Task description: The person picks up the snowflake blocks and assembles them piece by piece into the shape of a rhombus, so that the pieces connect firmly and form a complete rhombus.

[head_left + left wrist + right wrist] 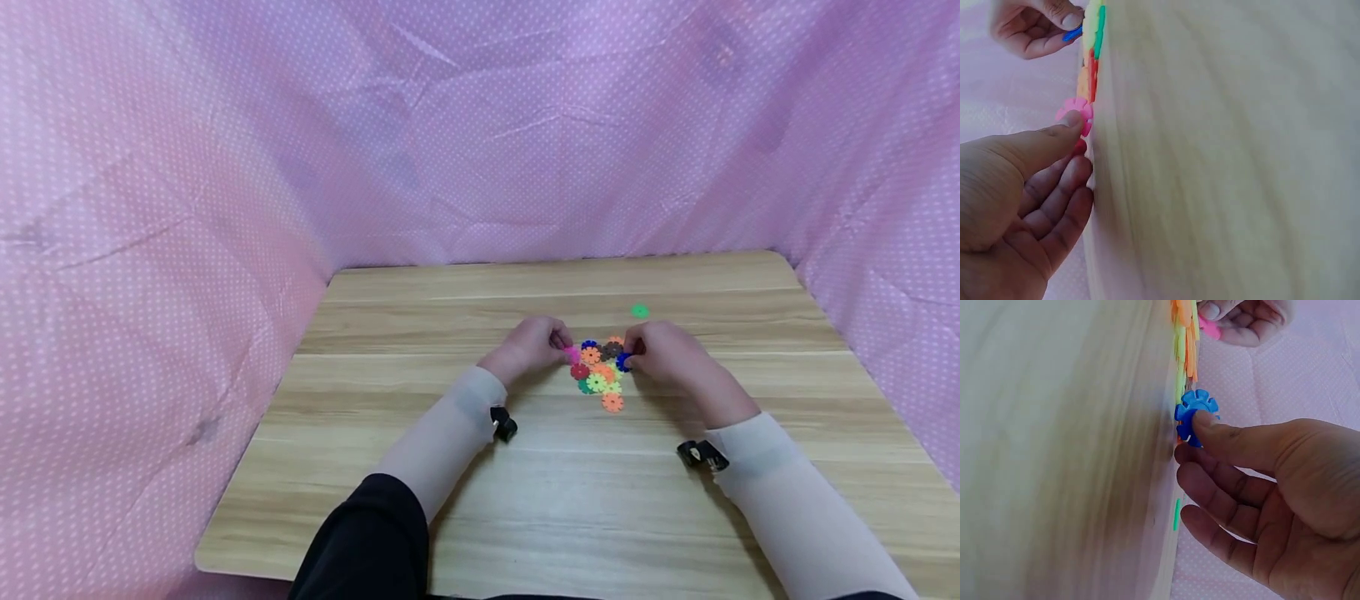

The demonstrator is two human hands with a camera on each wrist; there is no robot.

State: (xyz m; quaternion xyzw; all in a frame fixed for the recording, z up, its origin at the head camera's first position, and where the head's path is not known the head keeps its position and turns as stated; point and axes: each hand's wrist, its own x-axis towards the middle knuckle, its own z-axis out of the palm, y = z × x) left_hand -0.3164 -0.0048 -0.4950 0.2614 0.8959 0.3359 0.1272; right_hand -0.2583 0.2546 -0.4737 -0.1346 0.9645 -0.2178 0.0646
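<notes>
A cluster of notched plastic discs in orange, red, yellow, brown and green (pixel 596 382) lies on the table between the two hands. At its left side my left hand (pixel 534 346) pinches a pink notched disc (pixel 1083 110) between thumb and forefinger. Opposite it, my right hand (pixel 667 353) pinches a blue notched disc (pixel 1196 403) the same way, held on edge at the cluster's right side. In both wrist views the other fingers are loosely bent behind the pinch. Another dark blue disc (pixel 588 343) shows at the cluster's far edge.
A single green disc (pixel 640 311) lies apart on the wooden table (pixel 420 317), beyond the right hand. Pink dotted cloth (pixel 480 150) hangs behind and at both sides of the table. Small black camera mounts (pixel 504 424) sit on both wrists.
</notes>
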